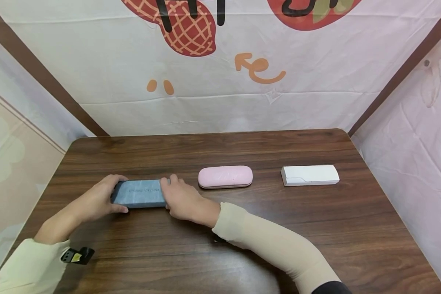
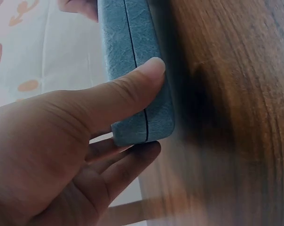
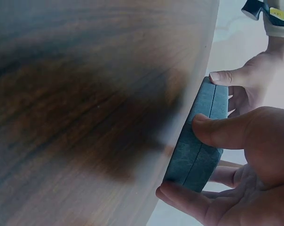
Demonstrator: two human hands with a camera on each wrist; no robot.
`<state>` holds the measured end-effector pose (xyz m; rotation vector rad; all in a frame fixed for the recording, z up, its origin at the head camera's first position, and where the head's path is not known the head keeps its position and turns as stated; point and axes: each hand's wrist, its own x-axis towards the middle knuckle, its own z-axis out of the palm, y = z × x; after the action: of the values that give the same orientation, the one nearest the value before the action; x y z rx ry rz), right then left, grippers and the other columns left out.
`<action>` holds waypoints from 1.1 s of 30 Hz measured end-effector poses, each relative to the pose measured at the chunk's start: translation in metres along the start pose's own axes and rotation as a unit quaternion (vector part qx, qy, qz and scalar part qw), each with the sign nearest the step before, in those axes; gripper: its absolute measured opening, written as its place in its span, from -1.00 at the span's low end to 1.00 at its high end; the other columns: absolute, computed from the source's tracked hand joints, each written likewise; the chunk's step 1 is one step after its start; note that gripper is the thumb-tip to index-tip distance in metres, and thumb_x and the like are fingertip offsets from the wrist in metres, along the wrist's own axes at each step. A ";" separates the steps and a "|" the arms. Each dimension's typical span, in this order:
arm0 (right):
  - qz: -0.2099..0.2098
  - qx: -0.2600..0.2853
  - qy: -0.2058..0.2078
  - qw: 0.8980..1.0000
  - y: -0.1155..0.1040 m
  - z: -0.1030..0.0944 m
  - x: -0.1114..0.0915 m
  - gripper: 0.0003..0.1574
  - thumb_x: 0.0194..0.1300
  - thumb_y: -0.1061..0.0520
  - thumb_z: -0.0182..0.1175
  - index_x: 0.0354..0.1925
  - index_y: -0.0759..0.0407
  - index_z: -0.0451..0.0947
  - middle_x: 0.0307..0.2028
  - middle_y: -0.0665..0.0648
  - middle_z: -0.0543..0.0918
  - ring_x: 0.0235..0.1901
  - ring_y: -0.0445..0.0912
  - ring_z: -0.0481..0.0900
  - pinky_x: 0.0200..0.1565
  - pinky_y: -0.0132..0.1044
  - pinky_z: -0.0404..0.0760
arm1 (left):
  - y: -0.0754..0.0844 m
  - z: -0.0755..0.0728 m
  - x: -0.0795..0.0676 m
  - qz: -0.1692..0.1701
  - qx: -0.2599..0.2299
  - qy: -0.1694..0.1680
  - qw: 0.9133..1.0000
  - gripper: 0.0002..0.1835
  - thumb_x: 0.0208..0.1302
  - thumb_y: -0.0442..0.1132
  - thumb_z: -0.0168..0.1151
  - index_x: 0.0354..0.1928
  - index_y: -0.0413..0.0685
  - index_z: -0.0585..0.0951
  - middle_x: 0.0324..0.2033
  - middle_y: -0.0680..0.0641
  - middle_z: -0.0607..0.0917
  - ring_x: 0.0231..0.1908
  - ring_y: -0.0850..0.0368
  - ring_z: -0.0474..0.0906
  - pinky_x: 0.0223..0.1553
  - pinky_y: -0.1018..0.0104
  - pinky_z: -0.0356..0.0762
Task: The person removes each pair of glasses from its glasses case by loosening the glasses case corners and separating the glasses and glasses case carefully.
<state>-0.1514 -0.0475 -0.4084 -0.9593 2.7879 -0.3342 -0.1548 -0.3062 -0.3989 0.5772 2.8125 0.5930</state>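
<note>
A flat blue glasses case [image 1: 141, 193] with faint lettering on its lid lies lengthwise at the left of the table, between both hands. My left hand [image 1: 100, 197] grips its left end, thumb on the near long side and fingers round the far corner. At the other end my right hand [image 1: 181, 199] holds the case the same way, its thumb [image 3: 217, 131] across the side seam. In the left wrist view a thin dark seam runs along the case's side [image 2: 132, 42], and the lid is closed along it.
A pink glasses case [image 1: 225, 177] sits right of my right hand on the wooden table [image 1: 242, 249]. Further right lies a white oblong case [image 1: 310, 175]. Behind the table's far edge hangs a printed white cloth [image 1: 220, 110], with more cloth at both sides.
</note>
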 end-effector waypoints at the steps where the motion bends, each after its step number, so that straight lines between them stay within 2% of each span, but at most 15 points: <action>1: -0.002 0.000 0.000 1.000 0.000 0.000 -0.002 -0.45 0.32 0.07 0.35 0.14 0.15 0.31 0.00 0.14 0.46 -0.18 -0.07 0.53 -0.44 -0.33 0.53 | 0.001 0.000 -0.001 0.000 0.000 -0.002 1.000 -0.13 -0.07 -0.22 0.68 0.19 -0.49 0.37 0.10 -0.50 0.47 0.12 -0.40 0.43 0.08 -0.32 0.40; 7: -0.011 -0.006 -0.006 1.000 -0.002 -0.003 -0.011 -0.44 0.33 0.07 0.35 0.16 0.17 0.33 -0.02 0.14 0.47 -0.16 -0.07 0.54 -0.37 -0.32 0.57 | 0.009 0.001 -0.006 0.002 0.003 -0.016 1.000 -0.14 -0.11 -0.19 0.70 0.15 -0.45 0.39 0.05 -0.44 0.51 0.08 -0.33 0.46 0.04 -0.27 0.44; 15: -0.012 -0.010 -0.017 1.000 0.000 -0.002 -0.019 -0.40 0.34 0.03 0.36 0.19 0.17 0.31 0.03 0.15 0.46 -0.10 -0.05 0.55 -0.29 -0.33 0.60 | 0.016 0.005 -0.009 0.008 0.006 -0.010 1.000 -0.16 -0.18 -0.16 0.74 0.07 -0.40 0.42 -0.02 -0.34 0.54 0.00 -0.21 0.50 -0.01 -0.18 0.48; 25: -0.025 -0.005 -0.014 1.000 0.006 -0.003 -0.031 -0.37 0.31 0.03 0.40 0.18 0.18 0.32 0.07 0.18 0.48 -0.05 -0.03 0.57 -0.20 -0.33 0.61 | 0.024 0.010 -0.012 0.017 0.007 -0.012 1.000 -0.16 -0.17 -0.11 0.74 0.07 -0.33 0.43 -0.02 -0.28 0.54 -0.01 -0.16 0.51 -0.02 -0.13 0.50; 33: -0.031 0.010 -0.010 0.999 0.016 -0.003 -0.043 -0.35 0.31 0.03 0.41 0.18 0.20 0.32 0.13 0.22 0.48 0.02 -0.02 0.57 -0.02 -0.29 0.60 | 0.038 0.014 -0.013 0.021 0.005 -0.009 1.000 -0.17 -0.18 -0.09 0.74 0.05 -0.31 0.44 -0.03 -0.25 0.55 -0.04 -0.11 0.51 -0.04 -0.09 0.51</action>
<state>-0.1284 -0.0082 -0.4056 -1.0413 2.7359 -0.3588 -0.1269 -0.2752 -0.3939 0.6428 2.7951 0.5788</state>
